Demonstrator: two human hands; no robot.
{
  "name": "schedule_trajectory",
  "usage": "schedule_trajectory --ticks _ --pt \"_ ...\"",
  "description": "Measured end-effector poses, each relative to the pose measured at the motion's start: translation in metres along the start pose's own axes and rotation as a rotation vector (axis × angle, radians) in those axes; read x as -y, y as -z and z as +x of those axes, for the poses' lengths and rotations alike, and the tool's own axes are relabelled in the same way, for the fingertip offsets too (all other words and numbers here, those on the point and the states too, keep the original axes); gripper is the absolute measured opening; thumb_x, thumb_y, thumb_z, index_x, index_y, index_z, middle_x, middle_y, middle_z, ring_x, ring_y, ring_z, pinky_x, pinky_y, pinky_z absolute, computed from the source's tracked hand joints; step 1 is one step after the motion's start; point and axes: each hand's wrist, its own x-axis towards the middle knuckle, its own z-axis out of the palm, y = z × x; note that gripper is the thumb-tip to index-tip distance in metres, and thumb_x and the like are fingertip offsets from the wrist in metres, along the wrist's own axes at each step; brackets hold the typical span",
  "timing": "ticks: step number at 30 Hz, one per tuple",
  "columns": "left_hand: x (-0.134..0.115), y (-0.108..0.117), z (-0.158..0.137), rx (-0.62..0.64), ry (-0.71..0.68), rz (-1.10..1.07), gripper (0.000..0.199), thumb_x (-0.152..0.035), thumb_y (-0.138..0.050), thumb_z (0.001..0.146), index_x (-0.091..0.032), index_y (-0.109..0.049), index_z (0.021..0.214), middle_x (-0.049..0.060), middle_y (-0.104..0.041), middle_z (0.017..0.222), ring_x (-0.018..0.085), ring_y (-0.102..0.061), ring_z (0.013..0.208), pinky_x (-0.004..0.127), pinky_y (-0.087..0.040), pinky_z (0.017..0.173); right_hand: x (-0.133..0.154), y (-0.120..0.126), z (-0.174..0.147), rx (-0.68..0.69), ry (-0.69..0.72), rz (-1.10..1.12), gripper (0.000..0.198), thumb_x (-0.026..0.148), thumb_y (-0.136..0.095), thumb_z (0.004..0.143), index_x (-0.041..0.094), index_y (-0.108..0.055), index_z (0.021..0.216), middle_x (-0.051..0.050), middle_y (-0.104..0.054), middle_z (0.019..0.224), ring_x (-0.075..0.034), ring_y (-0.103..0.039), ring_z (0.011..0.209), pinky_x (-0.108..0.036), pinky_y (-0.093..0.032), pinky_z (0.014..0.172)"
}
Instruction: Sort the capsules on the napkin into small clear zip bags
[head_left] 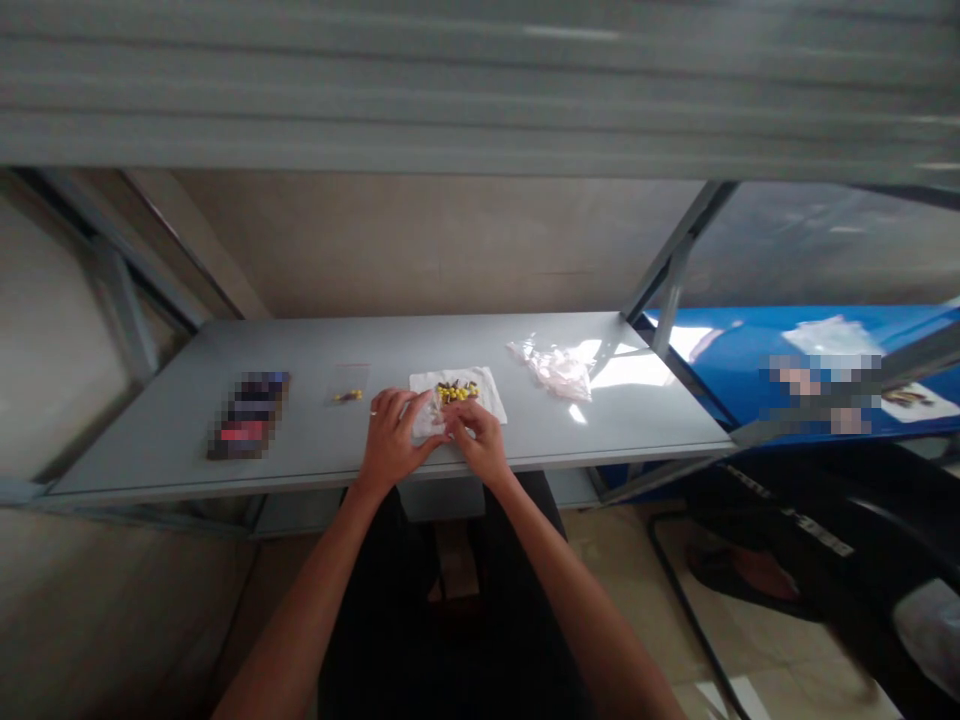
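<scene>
My left hand (395, 432) is closed on a small clear plastic bag (426, 416), over the left part of a white cloth (491, 392). Close beside it, my right hand (480, 440) has its thumb and fingers pinched together at the bag's edge; what lies between those fingertips is too small to make out. Just beyond my hands, a pile of small yellow and dark brown pieces (459, 391) rests on the cloth. To the left lies another clear zip bag (349, 376) with a few such pieces inside.
A heap of clear plastic bags (559, 372) lies to the right on the grey shelf (405, 340). A dark, blurred-out object (251, 415) lies at left. Metal posts (679, 250) and an upper shelf (450, 90) frame the space. Another person's hands (817, 390) are at a blue table (720, 370).
</scene>
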Motion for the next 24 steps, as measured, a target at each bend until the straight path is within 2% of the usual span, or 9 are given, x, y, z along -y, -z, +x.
schedule_trajectory --ticks 6,9,14,19,24 --pt "0.003 0.003 -0.003 0.010 -0.002 -0.021 0.071 -0.065 -0.071 0.081 -0.023 -0.058 0.136 0.014 -0.058 0.122 0.031 -0.057 0.114 0.046 -0.042 0.103 -0.006 0.001 0.000 -0.009 -0.009 0.030 0.019 0.039 -0.071 0.086 0.021 -0.073 0.092 -0.007 -0.074 0.099 -0.019 -0.069 0.086 -0.027 -0.054 0.068" --pt "0.003 0.004 -0.002 0.004 0.002 -0.055 0.069 -0.063 -0.072 0.081 -0.022 -0.059 0.135 0.014 -0.057 0.123 0.031 -0.058 0.115 0.046 -0.042 0.102 -0.005 0.000 0.000 -0.035 -0.049 0.026 0.019 0.039 -0.073 0.084 0.020 -0.074 0.089 -0.006 -0.074 0.093 -0.017 -0.067 0.079 -0.027 -0.053 0.067" --pt "0.004 0.005 -0.002 0.051 0.002 -0.091 0.071 -0.060 -0.073 0.082 -0.025 -0.053 0.140 0.012 -0.057 0.125 0.030 -0.057 0.116 0.046 -0.042 0.104 -0.009 -0.001 0.001 0.015 -0.111 0.021 0.020 0.038 -0.075 0.082 0.019 -0.076 0.088 -0.004 -0.074 0.081 -0.015 -0.062 0.065 -0.026 -0.050 0.062" --pt "0.006 0.005 -0.002 0.056 0.031 -0.151 0.063 -0.055 -0.076 0.081 -0.024 -0.058 0.133 0.011 -0.057 0.123 0.030 -0.057 0.117 0.045 -0.044 0.103 -0.011 0.000 0.002 0.048 -0.075 -0.103 0.021 0.034 -0.065 0.087 0.019 -0.078 0.095 -0.003 -0.073 0.079 -0.013 -0.057 0.060 -0.024 -0.044 0.056" --pt "0.006 0.006 0.000 0.029 0.109 -0.215 0.058 -0.056 -0.076 0.080 -0.026 -0.061 0.127 0.010 -0.059 0.121 0.029 -0.056 0.117 0.045 -0.045 0.103 -0.007 -0.003 0.002 0.031 -0.044 -0.133 0.026 0.032 -0.059 0.091 0.020 -0.072 0.111 -0.005 -0.074 0.094 -0.013 -0.060 0.066 -0.024 -0.046 0.059"
